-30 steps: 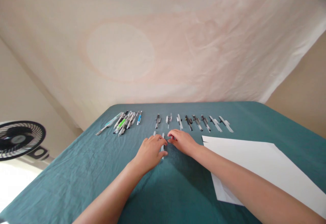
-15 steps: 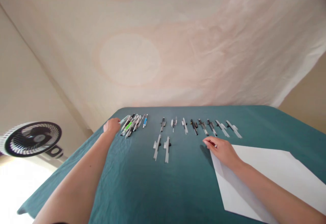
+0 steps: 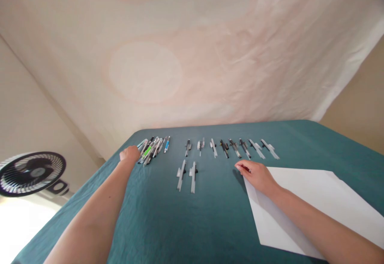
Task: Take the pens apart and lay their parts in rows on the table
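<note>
My left hand [image 3: 129,154] reaches to the far left of the table and touches the near end of a bunch of pens [image 3: 153,148]; its fingers curl around one, hidden behind the knuckles. My right hand [image 3: 255,174] rests on the near left corner of a white paper sheet [image 3: 306,200], fingers closed with a small red-tipped item [image 3: 245,169] at the fingertips. Two grey pens [image 3: 186,175] lie side by side between my hands. A row of several pens [image 3: 231,147] lines the far edge.
The table wears a teal cloth [image 3: 186,224]. A black fan [image 3: 30,173] stands off the table at the left. A cream fabric backdrop [image 3: 192,56] hangs behind the table's far edge.
Both hands left the two grey pens in the middle. My left hand went out to the pen bunch at the far left; my right hand moved right onto the paper's corner.
</note>
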Available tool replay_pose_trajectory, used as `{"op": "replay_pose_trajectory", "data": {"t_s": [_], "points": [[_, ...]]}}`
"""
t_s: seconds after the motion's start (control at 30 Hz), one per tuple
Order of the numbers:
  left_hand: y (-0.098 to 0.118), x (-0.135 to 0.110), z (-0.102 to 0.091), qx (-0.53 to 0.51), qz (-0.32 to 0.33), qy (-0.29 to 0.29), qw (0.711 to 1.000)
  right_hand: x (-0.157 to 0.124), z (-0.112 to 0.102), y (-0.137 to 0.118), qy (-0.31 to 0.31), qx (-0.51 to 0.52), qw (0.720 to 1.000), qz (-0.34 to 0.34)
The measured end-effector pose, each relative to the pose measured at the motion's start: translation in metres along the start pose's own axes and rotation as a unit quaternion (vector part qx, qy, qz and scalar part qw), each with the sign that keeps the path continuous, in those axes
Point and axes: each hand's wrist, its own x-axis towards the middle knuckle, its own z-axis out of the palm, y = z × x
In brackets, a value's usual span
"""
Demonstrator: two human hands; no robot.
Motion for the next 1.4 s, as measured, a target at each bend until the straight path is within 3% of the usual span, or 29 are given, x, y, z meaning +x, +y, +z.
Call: {"op": "replay_pose_trajectory", "data": {"t_s": [0.13,0.2,0.27,0.3,0.37,0.47,0.57,0.67,0.77,0.9,0.97,1.1,1.27,1.4], "points": [[0.008,-0.003,-0.016,-0.033,-0.042,0.022,0.998,0.0,0.0,0.0,0.003,0.002,1.0,-0.002],[0.024,-0.015,-0.022,-0.065,-0.019,0.033,0.997,0.0,-0.001,0.0,0.004,0.009,1.0,-0.001],[0.05,-0.042,-0.023,-0.13,0.027,0.022,0.991,0.001,-0.004,-0.002,0.006,0.029,1.0,0.01],[0.067,-0.062,-0.021,-0.241,0.08,-0.006,0.967,0.001,-0.007,-0.005,0.006,0.045,0.999,0.019],[0.104,-0.111,-0.013,-0.422,0.176,-0.116,0.882,0.003,-0.012,-0.016,-0.011,0.087,0.995,0.037],[0.155,-0.184,0.005,-0.513,0.22,-0.284,0.78,0.002,-0.02,-0.045,-0.107,0.194,0.974,0.045],[0.186,-0.227,0.023,-0.52,0.241,-0.335,0.747,-0.002,-0.023,-0.075,-0.196,0.293,0.935,0.037],[0.199,-0.235,0.038,-0.516,0.257,-0.339,0.743,-0.007,-0.017,-0.09,-0.184,0.314,0.931,0.03],[0.201,-0.229,0.047,-0.522,0.255,-0.341,0.739,-0.009,-0.009,-0.088,-0.155,0.353,0.922,0.039],[0.196,-0.221,0.052,-0.565,0.229,-0.238,0.756,-0.012,0.0,-0.079,-0.163,0.406,0.898,0.054],[0.193,-0.217,0.05,-0.579,0.235,-0.191,0.757,-0.015,0.002,-0.078,-0.178,0.346,0.92,0.041],[0.184,-0.208,0.047,-0.52,0.295,-0.172,0.783,-0.021,0.001,-0.077,-0.148,0.101,0.983,-0.044],[0.177,-0.205,0.052,-0.319,0.389,-0.113,0.857,-0.024,0.009,-0.071,-0.152,-0.038,0.98,-0.123],[0.176,-0.208,0.056,-0.17,0.443,-0.072,0.877,-0.025,0.019,-0.067,-0.139,-0.092,0.967,-0.192]]}}
